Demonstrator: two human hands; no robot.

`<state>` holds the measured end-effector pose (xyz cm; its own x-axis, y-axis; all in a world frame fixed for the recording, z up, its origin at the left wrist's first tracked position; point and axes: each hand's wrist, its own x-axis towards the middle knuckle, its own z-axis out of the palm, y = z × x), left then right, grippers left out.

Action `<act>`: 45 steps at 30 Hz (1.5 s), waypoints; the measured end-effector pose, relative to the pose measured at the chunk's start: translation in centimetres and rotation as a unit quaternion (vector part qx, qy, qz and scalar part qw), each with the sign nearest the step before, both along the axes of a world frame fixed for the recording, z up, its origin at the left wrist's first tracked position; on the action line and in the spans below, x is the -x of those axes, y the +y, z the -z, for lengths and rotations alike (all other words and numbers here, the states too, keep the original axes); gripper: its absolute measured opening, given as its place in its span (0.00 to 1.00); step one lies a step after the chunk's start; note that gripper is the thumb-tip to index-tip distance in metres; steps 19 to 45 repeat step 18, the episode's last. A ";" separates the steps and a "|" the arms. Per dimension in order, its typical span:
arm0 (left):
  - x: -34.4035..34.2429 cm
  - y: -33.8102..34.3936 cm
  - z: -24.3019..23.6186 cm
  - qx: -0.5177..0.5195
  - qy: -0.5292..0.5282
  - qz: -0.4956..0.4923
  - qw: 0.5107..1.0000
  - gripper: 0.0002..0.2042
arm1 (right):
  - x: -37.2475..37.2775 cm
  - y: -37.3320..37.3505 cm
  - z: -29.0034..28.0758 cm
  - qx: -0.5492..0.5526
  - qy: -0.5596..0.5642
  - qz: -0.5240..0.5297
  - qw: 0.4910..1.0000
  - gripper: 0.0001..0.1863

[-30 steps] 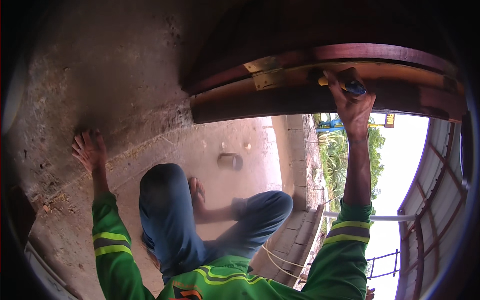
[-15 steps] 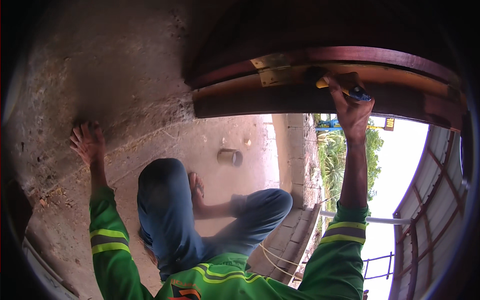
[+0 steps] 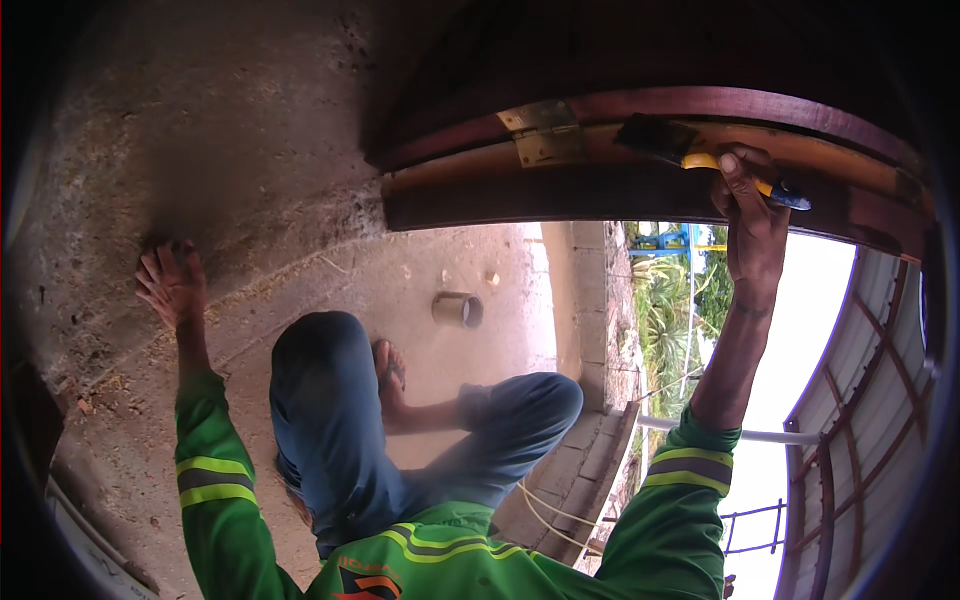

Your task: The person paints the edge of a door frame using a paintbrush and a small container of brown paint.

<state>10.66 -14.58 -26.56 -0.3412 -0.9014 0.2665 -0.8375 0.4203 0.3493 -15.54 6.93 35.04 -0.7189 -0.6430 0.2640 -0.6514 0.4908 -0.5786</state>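
My right hand is closed around the yellow and blue handle of a paintbrush. The brush's dark bristles lie against a wooden door frame, on its lighter orange-brown strip, just right of a brass-coloured hinge. Dark brown wood borders that strip on the near side, and a reddish-brown edge runs along the far side. At the left, my left hand rests with spread fingers on the rough, stained concrete floor, holding nothing.
A small open can lies between my bent knees and the frame, with a small pale piece close by. To the right are a low block wall, plants outside and a corrugated metal sheet on bars.
My right hand has moved right along the frame with the paintbrush, whose bristles now show fully beside the hinge. My left hand stays nearly where it was on the floor.
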 end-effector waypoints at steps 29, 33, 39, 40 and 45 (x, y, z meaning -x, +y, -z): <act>-0.3 -0.2 -0.1 -0.020 -0.001 -0.007 1.000 0.20 | 0.9 -2.1 3.1 -0.092 0.218 0.058 0.970 0.13; -0.3 -0.2 -0.1 -0.020 -0.001 -0.007 1.000 0.20 | 0.9 -2.1 3.1 -0.092 0.218 0.058 0.970 0.13; -0.3 -0.2 -0.1 -0.020 -0.001 -0.007 1.000 0.20 | 0.9 -2.1 3.1 -0.092 0.218 0.058 0.970 0.13; -0.3 -0.2 -0.1 -0.020 -0.001 -0.007 1.000 0.20 | 0.9 -2.1 3.1 -0.092 0.218 0.058 0.970 0.13; -0.3 -0.2 -0.1 -0.020 -0.001 -0.007 1.000 0.20 | 0.9 -2.1 3.1 -0.092 0.218 0.058 0.970 0.13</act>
